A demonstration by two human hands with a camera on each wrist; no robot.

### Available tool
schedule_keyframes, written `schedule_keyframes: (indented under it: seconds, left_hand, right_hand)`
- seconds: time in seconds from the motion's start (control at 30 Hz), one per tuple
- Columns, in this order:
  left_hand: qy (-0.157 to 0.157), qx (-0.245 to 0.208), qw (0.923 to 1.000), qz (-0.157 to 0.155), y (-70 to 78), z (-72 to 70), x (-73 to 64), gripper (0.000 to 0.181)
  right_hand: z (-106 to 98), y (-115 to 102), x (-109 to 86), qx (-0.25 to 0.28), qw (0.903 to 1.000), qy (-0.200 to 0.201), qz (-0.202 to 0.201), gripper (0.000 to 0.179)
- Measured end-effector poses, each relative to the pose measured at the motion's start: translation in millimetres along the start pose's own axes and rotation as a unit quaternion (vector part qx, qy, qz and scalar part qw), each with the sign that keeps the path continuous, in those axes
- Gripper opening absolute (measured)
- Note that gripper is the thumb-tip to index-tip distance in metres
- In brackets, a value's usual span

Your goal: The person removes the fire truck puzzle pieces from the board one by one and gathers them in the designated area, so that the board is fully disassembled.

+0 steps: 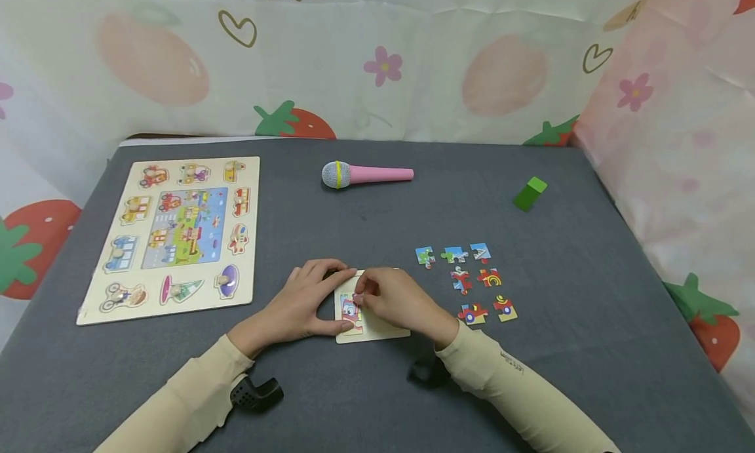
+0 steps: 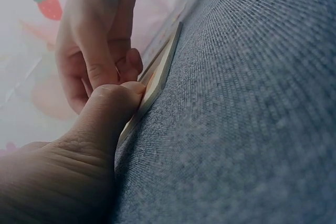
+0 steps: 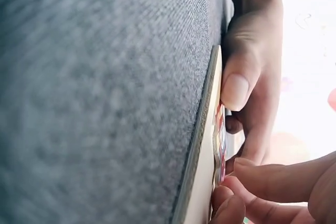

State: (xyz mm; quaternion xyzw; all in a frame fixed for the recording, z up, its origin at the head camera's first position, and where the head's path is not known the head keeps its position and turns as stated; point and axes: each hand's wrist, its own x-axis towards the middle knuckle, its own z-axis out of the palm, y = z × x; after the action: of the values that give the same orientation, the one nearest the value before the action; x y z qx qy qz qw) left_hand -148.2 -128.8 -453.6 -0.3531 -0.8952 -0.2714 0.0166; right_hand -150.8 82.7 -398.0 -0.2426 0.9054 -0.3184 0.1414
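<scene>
A small pale wooden puzzle board (image 1: 386, 332) lies on the table with printed jigsaw pieces (image 1: 349, 311) along its left side. My left hand (image 1: 301, 302) steadies it from the left, thumb resting over the lower pieces and forefinger reaching to the far edge. In the right wrist view, that left thumb (image 3: 237, 88) lies flat by the pieces. My right hand (image 1: 404, 301) bends over the board and pinches a small puzzle piece with its fingertips, which hide most of it. From the left wrist, the right hand (image 2: 97, 40) shows just beyond the left thumb, above the board's edge (image 2: 169, 61).
Several loose jigsaw pieces (image 1: 461, 280) lie right of the board. A large wooden peg puzzle (image 1: 255, 243) is at the left. Towards the back lie a pink toy microphone (image 1: 380, 174) and a green block (image 1: 529, 194). A printed curtain (image 1: 436, 105) hangs behind the table.
</scene>
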Motion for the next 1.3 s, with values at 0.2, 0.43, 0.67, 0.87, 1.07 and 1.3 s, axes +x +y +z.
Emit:
schedule_keyframes:
  seconds: [0.2, 0.43, 0.67, 0.87, 1.07, 1.3]
  left_hand:
    - [0.002, 0.0, 1.0, 0.002, -0.6, 0.6, -0.6, 0.079]
    - [0.002, 0.002, 1.0, 0.003, -0.3, 0.7, -0.2, 0.079]
    - [0.001, -0.001, 1.0, 0.0, 0.3, 0.3, 0.1, 0.079]
    - [-0.001, 0.006, 1.0, 0.0, 0.3, -0.2, 0.0, 0.08]
    - [-0.006, 0.003, 1.0, -0.003, 1.3, -0.5, 0.1, 0.08]
    - [-0.005, 0.002, 1.0, -0.003, 1.9, -1.0, 0.3, 0.08]
  right_hand:
    - [0.7, -1.0, 0.2, 0.011, 0.9998, 0.012, 0.014, 0.005]
    - [0.6, -1.5, 0.9, 0.01, 0.9994, 0.023, 0.022, 0.007]
    - [-0.4, -2.5, 1.6, 0.009, 0.9992, 0.023, 0.03, 0.006]
    - [-0.2, -3.0, 2.4, 0.007, 0.9993, 0.02, 0.032, 0.006]
    - [0.8, -2.2, 3.1, 0.009, 0.9992, 0.018, 0.035, 0.007]
    - [0.2, -1.2, 3.3, 0.01, 0.9992, 0.014, 0.036, 0.006]
